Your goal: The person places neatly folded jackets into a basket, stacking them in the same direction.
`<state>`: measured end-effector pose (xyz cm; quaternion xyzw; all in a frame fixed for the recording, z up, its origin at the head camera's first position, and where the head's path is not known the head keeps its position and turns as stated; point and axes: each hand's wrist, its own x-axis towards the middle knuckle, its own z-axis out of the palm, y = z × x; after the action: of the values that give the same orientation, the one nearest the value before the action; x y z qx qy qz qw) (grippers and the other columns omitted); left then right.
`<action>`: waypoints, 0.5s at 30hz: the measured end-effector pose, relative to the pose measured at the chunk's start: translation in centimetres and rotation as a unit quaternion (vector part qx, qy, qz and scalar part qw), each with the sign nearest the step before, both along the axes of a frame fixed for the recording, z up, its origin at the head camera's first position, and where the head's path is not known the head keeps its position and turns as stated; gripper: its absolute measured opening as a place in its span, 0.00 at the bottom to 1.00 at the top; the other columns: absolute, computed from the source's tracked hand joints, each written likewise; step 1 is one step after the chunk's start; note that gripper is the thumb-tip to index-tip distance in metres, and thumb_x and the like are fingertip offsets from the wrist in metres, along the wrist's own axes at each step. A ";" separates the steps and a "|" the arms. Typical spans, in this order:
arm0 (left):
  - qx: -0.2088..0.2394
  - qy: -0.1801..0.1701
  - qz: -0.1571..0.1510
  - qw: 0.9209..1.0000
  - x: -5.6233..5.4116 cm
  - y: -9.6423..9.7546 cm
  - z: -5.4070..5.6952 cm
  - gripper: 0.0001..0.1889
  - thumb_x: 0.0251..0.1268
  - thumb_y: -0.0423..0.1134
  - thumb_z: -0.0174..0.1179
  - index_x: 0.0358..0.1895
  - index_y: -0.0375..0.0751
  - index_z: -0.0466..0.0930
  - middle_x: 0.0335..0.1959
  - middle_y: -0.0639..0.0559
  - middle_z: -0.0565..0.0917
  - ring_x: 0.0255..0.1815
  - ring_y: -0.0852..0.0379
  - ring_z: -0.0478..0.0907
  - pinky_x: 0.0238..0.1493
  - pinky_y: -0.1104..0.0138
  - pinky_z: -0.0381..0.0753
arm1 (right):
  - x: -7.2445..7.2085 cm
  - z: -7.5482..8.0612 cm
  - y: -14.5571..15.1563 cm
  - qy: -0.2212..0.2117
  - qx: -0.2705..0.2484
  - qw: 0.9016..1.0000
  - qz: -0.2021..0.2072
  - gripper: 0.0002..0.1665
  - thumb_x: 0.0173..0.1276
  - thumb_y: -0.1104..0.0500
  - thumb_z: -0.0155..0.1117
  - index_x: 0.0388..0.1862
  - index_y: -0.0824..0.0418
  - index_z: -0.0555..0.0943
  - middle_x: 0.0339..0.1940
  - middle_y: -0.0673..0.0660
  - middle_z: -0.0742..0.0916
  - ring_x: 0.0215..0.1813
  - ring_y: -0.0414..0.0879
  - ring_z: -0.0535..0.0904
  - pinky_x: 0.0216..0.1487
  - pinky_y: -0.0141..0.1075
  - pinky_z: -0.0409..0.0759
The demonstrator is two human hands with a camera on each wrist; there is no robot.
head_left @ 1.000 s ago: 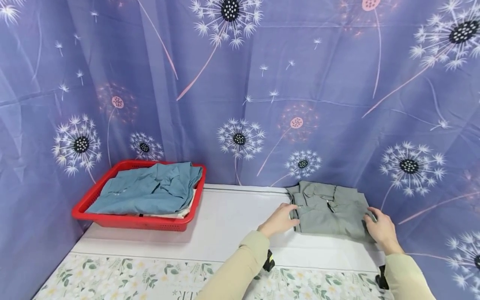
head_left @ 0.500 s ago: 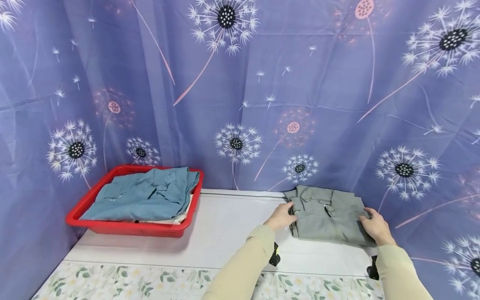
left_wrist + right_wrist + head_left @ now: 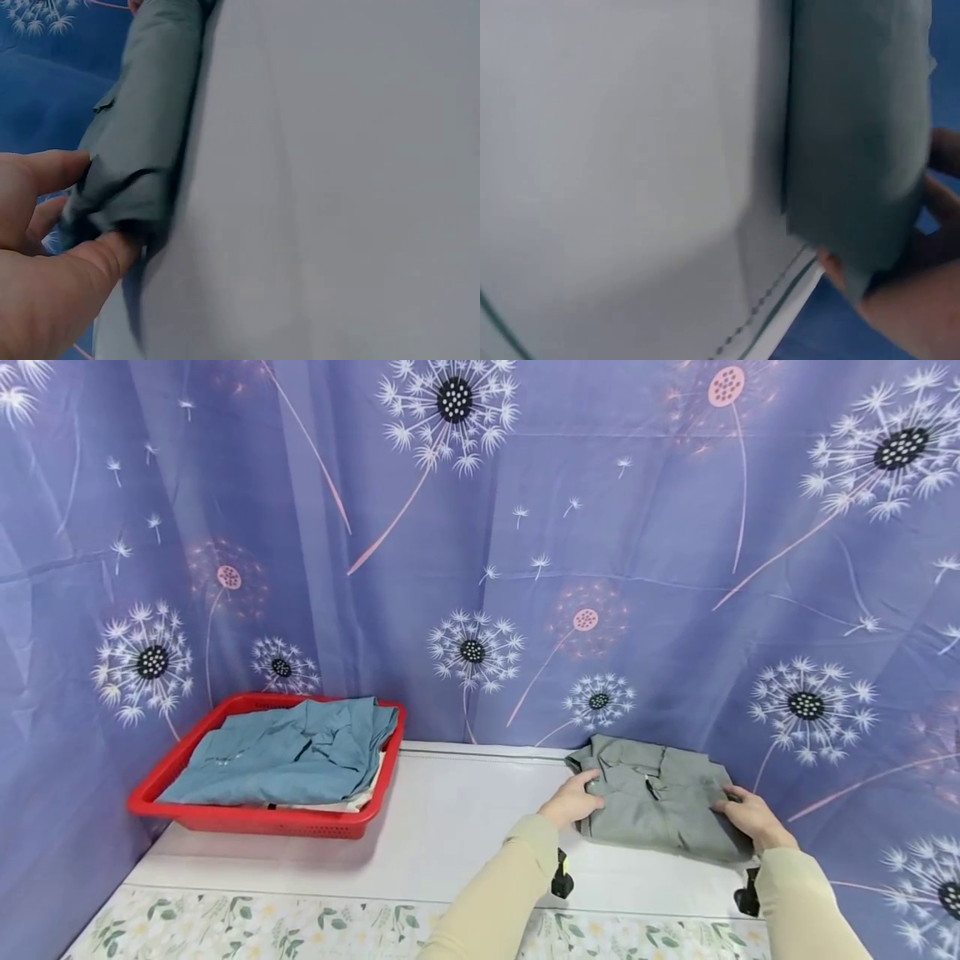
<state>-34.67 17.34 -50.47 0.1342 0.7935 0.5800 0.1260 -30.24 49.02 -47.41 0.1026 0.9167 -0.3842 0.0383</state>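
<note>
A folded grey-green shirt (image 3: 660,802) with a collar lies at the right of the white table, by the curtain. My left hand (image 3: 573,799) pinches its left edge; in the left wrist view the thumb (image 3: 105,255) goes under the cloth and the fingers lie above. At the opposite edge my right hand (image 3: 752,818) grips the shirt, and in the right wrist view that hand (image 3: 907,292) wraps the shirt's end (image 3: 855,150), partly dark and blurred. The shirt's front edge appears slightly raised from the tabletop.
A red plastic basket (image 3: 247,820) stands on the left, holding a folded blue shirt (image 3: 292,756) over some cream cloth (image 3: 367,795). A purple dandelion-print curtain (image 3: 420,610) closes off the back and sides. Floral cloth (image 3: 300,927) covers the table's front part.
Both hands have closed onto the shirt's side edges, and its front edge has lifted a little. The head view has tilted slightly upward. The red basket stays in place.
</note>
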 end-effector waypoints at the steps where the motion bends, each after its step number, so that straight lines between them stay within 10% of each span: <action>1: 0.004 -0.003 0.000 1.000 0.1 0.1 0.0 0.34 0.59 0.29 0.64 0.71 0.50 0.69 0.68 0.45 0.71 0.65 0.45 0.69 0.61 0.54 0.71 | 0.0 -0.2 0.1 0.004 -0.003 1.000 0.007 0.43 0.70 0.56 0.55 0.73 0.77 0.50 0.69 0.85 0.52 0.70 0.78 0.48 0.66 0.64 0.55; 15: 0.012 -0.022 -0.035 0.999 0.2 0.4 -1.3 0.42 0.54 0.25 0.63 0.74 0.55 0.63 0.72 0.49 0.66 0.72 0.50 0.60 0.67 0.57 0.64 | 0.0 -1.6 0.1 0.093 0.016 0.995 0.037 0.40 0.68 0.62 0.59 0.72 0.76 0.55 0.68 0.85 0.57 0.68 0.78 0.54 0.64 0.65 0.58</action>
<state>-34.51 17.72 -51.74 0.1503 0.7787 0.5872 0.1617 -30.29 49.13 -49.06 0.0333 0.9254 -0.3759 -0.0344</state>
